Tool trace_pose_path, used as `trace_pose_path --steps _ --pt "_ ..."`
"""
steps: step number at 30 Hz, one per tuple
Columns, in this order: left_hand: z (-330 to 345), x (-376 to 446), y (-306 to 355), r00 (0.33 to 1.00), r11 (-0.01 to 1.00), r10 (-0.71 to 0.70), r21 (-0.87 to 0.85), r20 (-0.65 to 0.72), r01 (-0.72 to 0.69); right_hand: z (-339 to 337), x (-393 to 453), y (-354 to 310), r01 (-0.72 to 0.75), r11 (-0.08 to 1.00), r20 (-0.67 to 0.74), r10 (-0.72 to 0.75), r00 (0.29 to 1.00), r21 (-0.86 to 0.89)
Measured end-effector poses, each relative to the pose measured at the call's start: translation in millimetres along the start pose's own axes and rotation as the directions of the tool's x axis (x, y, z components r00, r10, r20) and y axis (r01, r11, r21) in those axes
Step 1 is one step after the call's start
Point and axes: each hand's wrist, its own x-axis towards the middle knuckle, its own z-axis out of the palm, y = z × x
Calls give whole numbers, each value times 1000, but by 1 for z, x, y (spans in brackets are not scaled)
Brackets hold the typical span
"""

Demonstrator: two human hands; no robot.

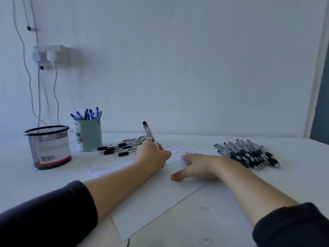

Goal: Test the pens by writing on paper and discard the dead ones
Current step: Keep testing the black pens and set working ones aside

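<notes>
Left hand [153, 155] grips a clear pen with a black cap end [150, 135], fingers curled round the barrel, tip down on the sheet of paper [156, 196]. Right hand [197, 166] lies flat on the same sheet, fingers straight and spread, pressing it still and holding nothing.

Judging by this, the step in hand is the writing test of one pen. The next move calls for a look at the mark: if ink shows, the pen likely joins one heap; if not, it needs dropping, perhaps into the wire mesh cup [48, 147], though which holder takes the dead ones I cannot tell.

From largest to smallest: one white desk [222, 220] carries everything. One sheet of paper lies slanted across it, its far half filled with rows of small marks. One mesh cup stands at the far left; nothing shows through its mesh. One pale green cup [89, 136] beside it holds a bunch of blue pens [88, 114], roughly ten. Two heaps of black-grip pens lie flat: the right heap [249, 154], well over a dozen, and the smaller left heap [121, 147] behind the writing hand, maybe eight. Exact counts are hidden by overlap.
</notes>
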Motion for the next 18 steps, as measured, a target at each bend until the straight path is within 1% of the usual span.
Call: trace_pose_path --steps 14,18 --pt "-1 -2 1 999 999 28 19 16 -29 0 0 0 -2 1000 4 2 1000 10" --pt "0 -2 0 999 999 37 -1 12 -37 0 0 1 -10 1000 3 10 1000 11"
